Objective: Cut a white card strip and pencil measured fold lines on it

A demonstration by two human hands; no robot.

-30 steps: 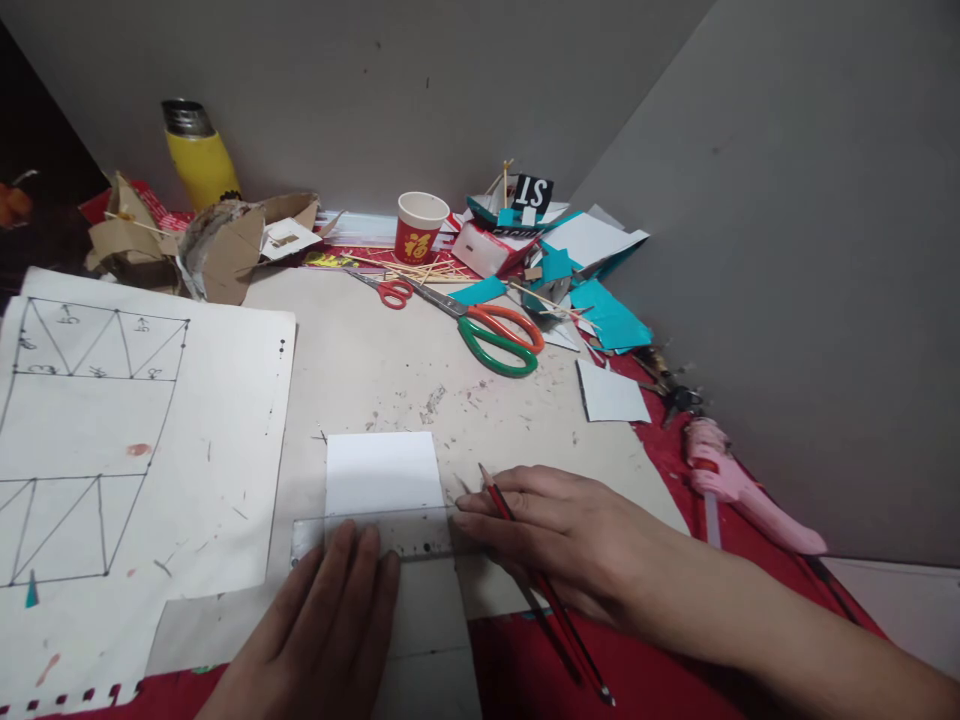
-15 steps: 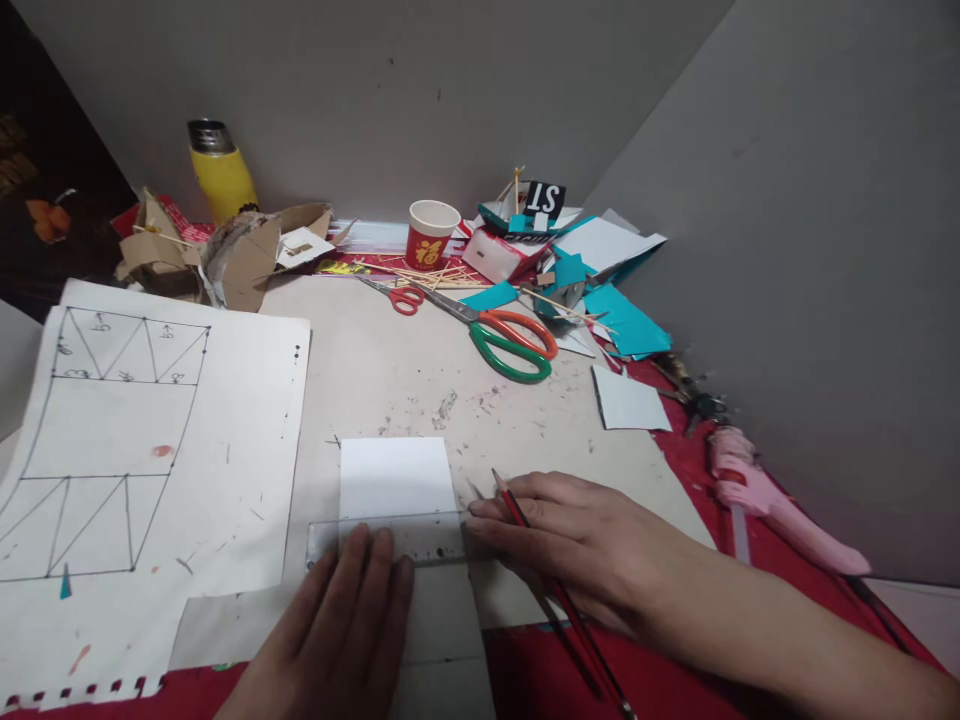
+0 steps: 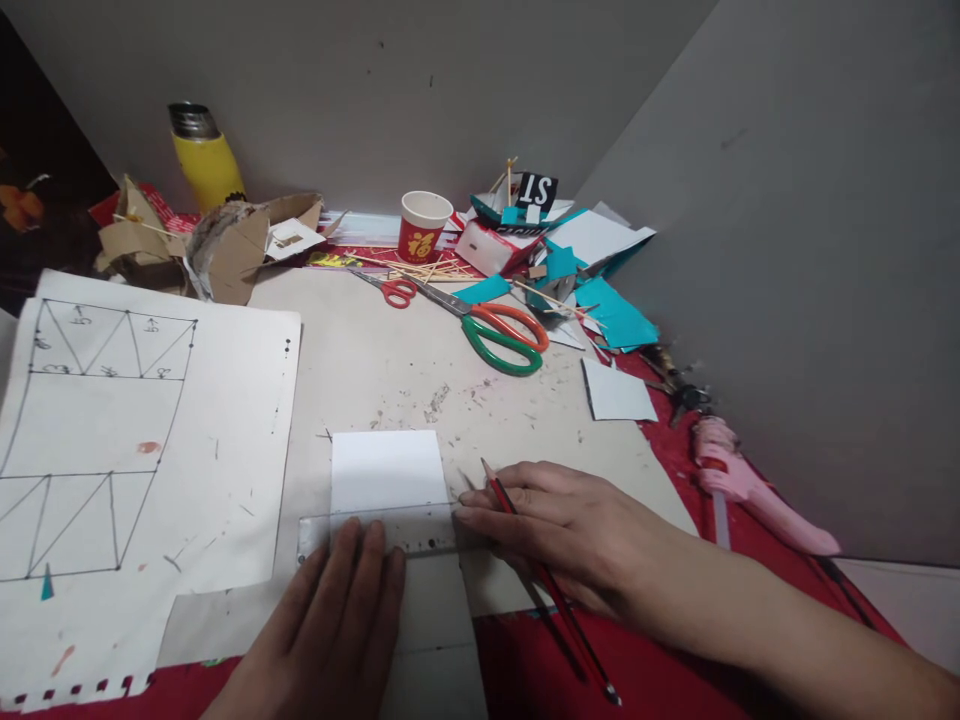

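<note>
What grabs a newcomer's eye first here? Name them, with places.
The large scissors with orange and green handles stand out first, near the picture's middle. The pink glue gun lies at right on red cloth. In front, the left hand rests on a clear ruler.

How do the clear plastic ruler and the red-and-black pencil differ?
The clear plastic ruler is transparent and broad; the red-and-black pencil is opaque and slim.
The ruler lies flat across the white rectangular card; the pencil slants, tip pointing away from the person.
The left hand rests on the ruler; the right hand holds the pencil.
Both are straight and long.
</note>
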